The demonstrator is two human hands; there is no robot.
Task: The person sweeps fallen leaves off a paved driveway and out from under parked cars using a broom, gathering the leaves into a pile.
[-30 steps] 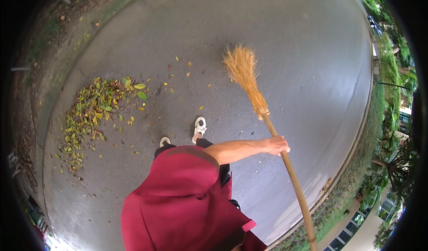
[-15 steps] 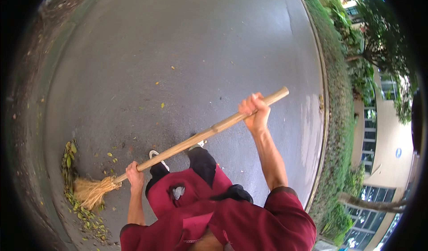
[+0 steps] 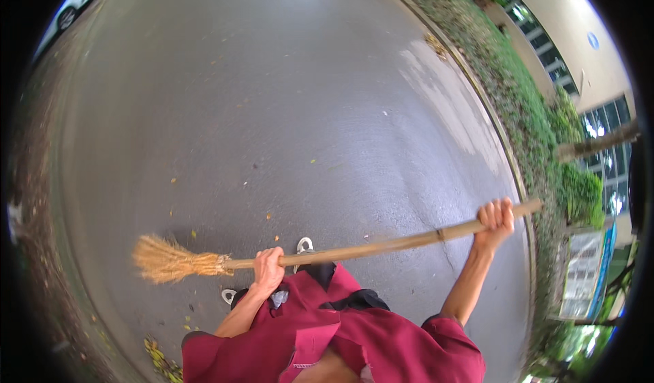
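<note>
A straw broom (image 3: 368, 249) with a long wooden handle stretches almost level across my body. Its bristle head (image 3: 178, 260) points to the left, over the grey road; whether the bristles touch the surface I cannot tell. Low on the handle, close to the bristles, my left hand (image 3: 268, 268) is wrapped round the wood. My right hand (image 3: 496, 224) grips the handle near its far right end, further out from my body. A small heap of green and yellow leaves (image 3: 161, 360) lies at the lower left, partly hidden by my sleeve.
Scattered leaves dot the wet road (image 3: 293, 97). A kerb with bare soil (image 3: 41, 226) runs along the left, with a white car (image 3: 68, 15) at the upper left. On the right, a kerb borders a hedge (image 3: 497, 76), a building (image 3: 579, 36) and a notice board (image 3: 580, 274).
The broom head has lifted off the leaf pile and swung forward; the handle is now nearly level. Both hands moved right, the right one also nearer my body. My view has turned.
</note>
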